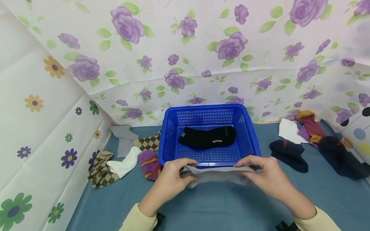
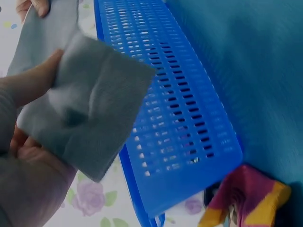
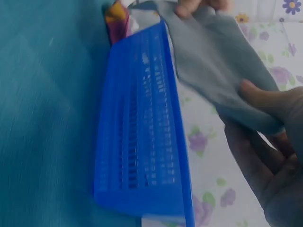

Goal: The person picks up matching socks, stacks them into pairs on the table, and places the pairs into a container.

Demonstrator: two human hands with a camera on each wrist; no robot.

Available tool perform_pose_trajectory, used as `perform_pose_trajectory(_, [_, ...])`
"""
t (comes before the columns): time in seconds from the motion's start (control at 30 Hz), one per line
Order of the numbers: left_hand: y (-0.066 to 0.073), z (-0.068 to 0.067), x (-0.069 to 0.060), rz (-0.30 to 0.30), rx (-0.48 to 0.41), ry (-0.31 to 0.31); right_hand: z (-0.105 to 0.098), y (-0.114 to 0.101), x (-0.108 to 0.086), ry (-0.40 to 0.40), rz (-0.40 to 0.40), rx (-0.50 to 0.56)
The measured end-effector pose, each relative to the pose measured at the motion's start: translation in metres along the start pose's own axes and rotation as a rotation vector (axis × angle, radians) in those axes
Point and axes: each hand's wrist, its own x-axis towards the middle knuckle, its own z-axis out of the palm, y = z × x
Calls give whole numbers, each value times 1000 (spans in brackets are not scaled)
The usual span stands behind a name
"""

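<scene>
Head view: two white fabric socks [image 1: 125, 163] flank one blue rectangular plastic basket [image 1: 206, 155]; at its near rim, left hand [image 1: 173, 175] and right hand [image 1: 264, 171] pinch grey sock fabric [image 1: 218, 176]. Left-wrist view: thumb in front, fingers behind. Right-wrist view: same pinching grip, beside the basket.

Head view, left of centre: a checkered sock [image 1: 147, 143], partly hidden behind the blue basket [image 1: 167, 141]! Bottom edge cuts off both sleeves [image 1: 138, 219]; top of the right-wrist view, the left hand [image 3: 188, 7] is cropped!
</scene>
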Motion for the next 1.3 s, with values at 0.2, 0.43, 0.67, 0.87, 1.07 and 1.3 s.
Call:
perform_pose_trajectory(0.2, [-14, 1, -11, -32, 100, -168, -6, 15, -12, -169, 148, 8])
perform_pose_trajectory(0.43, [-31, 4, -18, -93, 124, -198, -6, 33, -19, -418, 270, 204])
perform_pose_trajectory(0.67, [-45, 6, -18, -61, 111, -143, 4, 36, -21, -400, 288, 167])
perform_pose_trajectory(0.87, [-54, 12, -21, 14, 111, -70, 15, 33, -28, -286, 166, -93])
perform_pose_trajectory(1.07, [-60, 23, -23, 110, 169, 3, 25, 38, -31, -201, -19, -298])
perform_pose_trajectory(1.3, [-65, 35, -25, 89, 295, -77, 41, 57, -34, -275, 19, -327])
